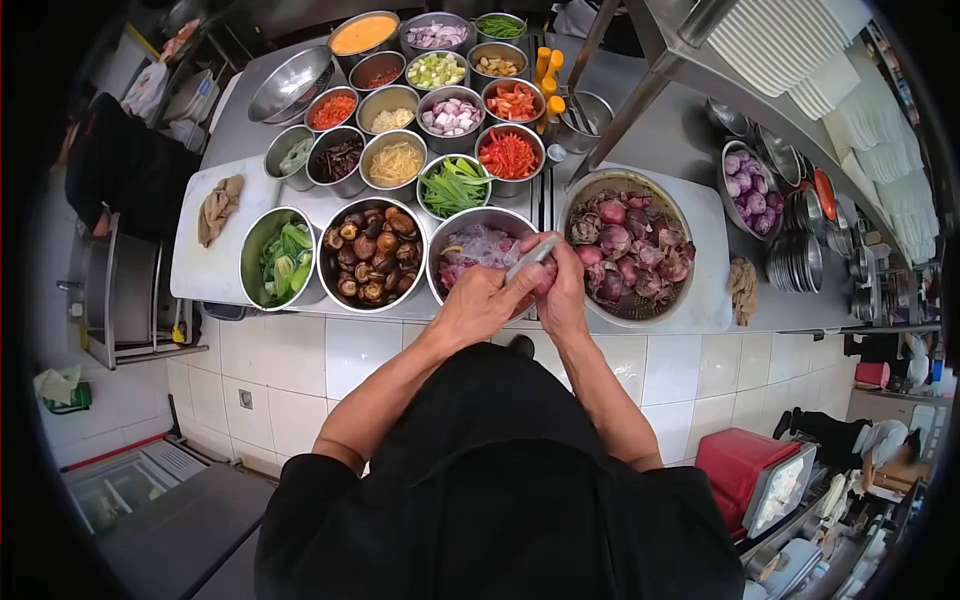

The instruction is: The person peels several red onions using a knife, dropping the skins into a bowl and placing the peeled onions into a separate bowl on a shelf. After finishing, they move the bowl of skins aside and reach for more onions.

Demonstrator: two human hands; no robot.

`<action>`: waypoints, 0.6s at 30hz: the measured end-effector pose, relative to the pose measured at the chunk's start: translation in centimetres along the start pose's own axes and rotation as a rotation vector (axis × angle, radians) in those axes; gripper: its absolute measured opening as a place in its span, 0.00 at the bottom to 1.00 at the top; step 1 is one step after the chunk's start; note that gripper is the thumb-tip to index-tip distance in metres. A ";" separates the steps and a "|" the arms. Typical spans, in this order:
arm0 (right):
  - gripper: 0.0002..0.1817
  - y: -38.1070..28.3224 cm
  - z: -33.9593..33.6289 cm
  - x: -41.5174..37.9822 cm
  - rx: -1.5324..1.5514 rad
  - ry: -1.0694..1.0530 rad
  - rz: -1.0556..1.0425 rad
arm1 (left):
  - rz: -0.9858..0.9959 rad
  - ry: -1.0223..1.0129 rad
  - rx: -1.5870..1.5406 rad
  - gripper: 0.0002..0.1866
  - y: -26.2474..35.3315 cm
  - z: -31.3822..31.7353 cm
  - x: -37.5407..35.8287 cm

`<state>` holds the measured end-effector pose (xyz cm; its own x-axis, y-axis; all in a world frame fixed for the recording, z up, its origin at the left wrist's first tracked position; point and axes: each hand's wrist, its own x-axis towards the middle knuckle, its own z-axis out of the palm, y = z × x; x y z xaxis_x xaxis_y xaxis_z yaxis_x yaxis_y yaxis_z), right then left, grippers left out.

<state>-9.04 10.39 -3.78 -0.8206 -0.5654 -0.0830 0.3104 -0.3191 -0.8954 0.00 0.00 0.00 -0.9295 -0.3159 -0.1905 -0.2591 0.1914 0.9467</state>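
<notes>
My left hand [477, 308] is closed around a slim pale-grey tool that looks like a small knife [528, 260], its far end slanting up to the right. In my right hand [565, 293] is a red onion [546, 279], mostly hidden by the fingers. The hands meet over the front right of a steel pot [434, 266] of pale purple onion pieces and peel in liquid. Just right of them, a large colander [682, 212] is heaped with unpeeled red onions [614, 240] and loose skins.
Left stand pots of brown mushrooms [372, 255] and leafy greens [287, 262]. Behind are several containers of cut vegetables, including red pepper strips [509, 155]. A steel shelf post [622, 117] rises behind the colander. A bowl of peeled onions [752, 190] sits far right.
</notes>
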 end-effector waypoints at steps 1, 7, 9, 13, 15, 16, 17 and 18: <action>0.26 -0.3 0.6 -0.1 -0.010 0.062 0.026 | 0.008 0.038 0.005 0.32 -0.2 0.1 0.1; 0.29 0.0 -0.1 0.5 0.134 0.098 0.355 | 0.019 0.184 0.174 0.34 -1.8 0.1 0.9; 0.32 -0.1 0.1 0.5 0.161 0.117 0.409 | 0.026 0.185 0.155 0.35 -1.8 0.2 0.8; 0.38 -0.1 0.3 0.8 0.238 0.197 0.383 | 0.054 0.074 0.082 0.33 -1.1 1.4 -0.3; 0.40 0.1 -0.1 1.0 0.316 0.200 0.442 | 0.102 0.019 0.113 0.31 -0.7 1.6 -0.8; 0.41 0.0 -0.4 1.1 0.364 0.184 0.495 | 0.149 0.006 0.133 0.28 -0.5 1.6 -1.0; 0.43 -0.1 -0.8 1.2 0.411 0.170 0.547 | 0.196 -0.008 0.152 0.26 -0.4 1.7 -1.2; 0.41 0.0 -1.1 1.3 0.390 0.159 0.549 | 0.206 -0.037 0.164 0.25 -0.7 1.6 -1.2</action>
<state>-10.65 10.52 -4.33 -0.5464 -0.6148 -0.5688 0.8265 -0.2858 -0.4850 0.91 1.75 -0.88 -0.9752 -0.2209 -0.0102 -0.0995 0.3968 0.9125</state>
